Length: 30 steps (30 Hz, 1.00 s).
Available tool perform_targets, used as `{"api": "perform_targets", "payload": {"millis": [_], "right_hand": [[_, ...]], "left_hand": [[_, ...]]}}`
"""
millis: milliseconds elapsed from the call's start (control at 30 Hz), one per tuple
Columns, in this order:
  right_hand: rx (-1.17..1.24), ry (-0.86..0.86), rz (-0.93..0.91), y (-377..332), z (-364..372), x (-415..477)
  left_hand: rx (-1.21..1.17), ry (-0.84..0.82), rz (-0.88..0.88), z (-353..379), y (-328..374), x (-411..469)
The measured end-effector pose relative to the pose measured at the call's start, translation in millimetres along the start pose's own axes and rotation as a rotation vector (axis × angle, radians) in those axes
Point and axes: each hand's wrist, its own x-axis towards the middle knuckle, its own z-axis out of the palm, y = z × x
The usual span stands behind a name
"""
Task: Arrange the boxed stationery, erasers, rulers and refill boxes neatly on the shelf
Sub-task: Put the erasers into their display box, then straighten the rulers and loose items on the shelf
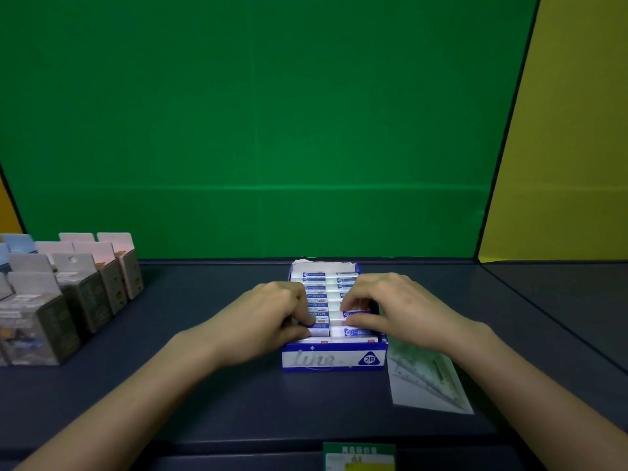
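Observation:
A blue and white eraser box marked 2B stands on the dark shelf, filled with two rows of white erasers in blue sleeves. My left hand pinches an eraser in the left row near the front. My right hand pinches an eraser in the right row. A packet of clear rulers and set squares lies flat just right of the box, partly under my right wrist.
Rows of upright grey and pink stationery boxes fill the shelf's left end. A green back panel and a yellow side panel close the bay. A green price label sits on the front edge.

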Motion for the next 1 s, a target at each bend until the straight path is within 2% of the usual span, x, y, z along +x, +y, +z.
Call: {"api": "perform_targets", "payload": {"millis": [100,167,267,300,400,500,633,900,1000], "right_hand": [[0.006,0.013,0.031,-0.2,-3.0,-3.4],[0.083,0.127,0.122,2.3,-11.6,-10.6],[0.134,0.312,0.324,11.9,-25.0,-30.5],[0.120,0.296,0.410,15.8,-26.0,-40.1],[0.046,0.089,0.671,14.3,-15.2,-65.8],[-0.030,-0.022,0.806,-1.4,1.7,-74.9],[-0.130,-0.049,0.851,-18.3,12.1,-71.0],[0.191,-0.115,0.870,-6.3,-2.7,-71.0],[0.234,-0.124,0.834,-0.3,-7.8,-72.7]], "left_hand": [[-0.007,-0.020,0.006,0.1,-2.6,-0.1],[-0.028,-0.008,0.002,-1.1,-3.8,-1.3],[-0.082,0.099,-0.002,-1.7,-2.6,-6.3],[-0.103,0.143,-0.006,-1.0,-2.0,-8.7],[-0.126,0.236,-0.009,1.5,-0.8,-15.7],[-0.137,0.299,-0.038,3.0,-4.0,-20.5],[-0.155,0.372,-0.106,4.8,-7.2,-25.1],[-0.159,0.427,-0.228,10.3,2.2,-42.7],[-0.137,0.448,-0.296,13.7,6.2,-50.1]]}}
